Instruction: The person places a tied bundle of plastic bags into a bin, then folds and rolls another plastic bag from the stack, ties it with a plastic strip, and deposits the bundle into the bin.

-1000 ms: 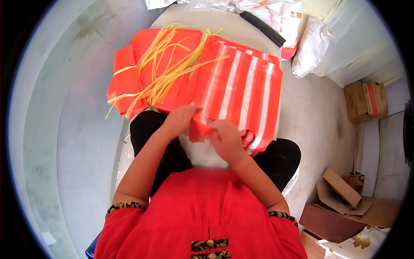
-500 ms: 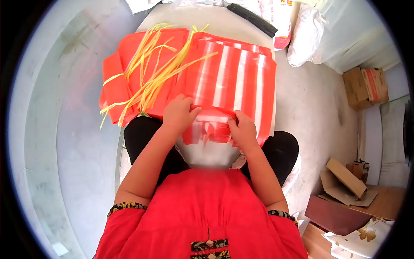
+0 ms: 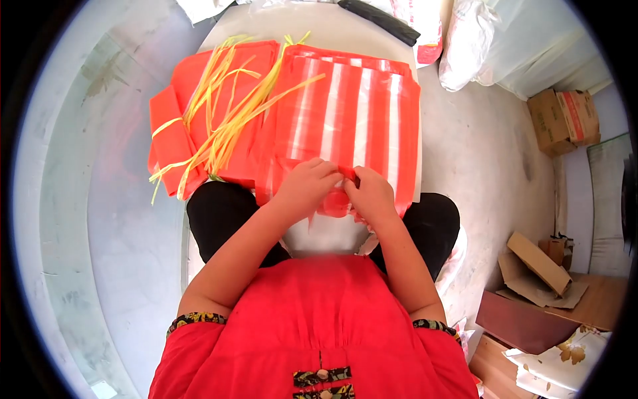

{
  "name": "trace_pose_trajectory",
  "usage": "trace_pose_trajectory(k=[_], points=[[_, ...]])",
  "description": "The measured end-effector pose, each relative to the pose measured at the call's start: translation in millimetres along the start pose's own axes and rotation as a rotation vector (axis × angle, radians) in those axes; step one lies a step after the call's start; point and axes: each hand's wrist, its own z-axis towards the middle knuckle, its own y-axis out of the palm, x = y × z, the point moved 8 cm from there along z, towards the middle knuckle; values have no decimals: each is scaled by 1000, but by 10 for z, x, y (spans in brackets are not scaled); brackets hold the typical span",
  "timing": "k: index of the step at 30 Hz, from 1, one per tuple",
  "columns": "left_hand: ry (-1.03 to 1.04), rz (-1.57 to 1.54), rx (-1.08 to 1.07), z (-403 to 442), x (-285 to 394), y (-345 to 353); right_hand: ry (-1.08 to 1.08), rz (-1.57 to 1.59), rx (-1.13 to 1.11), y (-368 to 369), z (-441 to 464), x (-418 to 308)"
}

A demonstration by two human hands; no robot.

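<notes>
At ten o'clock from the hands, a folded red bundle (image 3: 176,143) is circled by a yellow strip; its folding and tying are judged done. Beside it, loose yellow strips (image 3: 218,149) are spread over flat red plastic (image 3: 246,91), and a few ends are trailed onto the striped plastic stack (image 3: 345,113), where they may get in the way.

The left hand (image 3: 306,188) is laid at the stack's near edge, its fingers bent close together; whether plastic is pinched there cannot be told. The striped stack is spread flat at twelve o'clock, with no tie seen around it, so the work on it is judged only partly done; its sheets cannot be counted. By the right hand (image 3: 373,197), red plastic at the near edge is pinched between thumb and forefinger.

Farther off, a black roll (image 3: 380,21) is seen past twelve, a white sack (image 3: 468,46) at half past one, a cardboard box (image 3: 563,123) between two and three, and an opened carton (image 3: 538,276) near four.
</notes>
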Motion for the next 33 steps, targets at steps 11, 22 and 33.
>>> trace_pose_trajectory(k=[11,22,33], points=[[-19,-1,-27,-22,-8,60,-757,-394,395,110,-465,97],[-50,-81,-112,-12,33,-17,-762,-17,375,-25,-470,33],[-304,-245,-125,-41,-200,180,-299,517,568,-626,-168,903]])
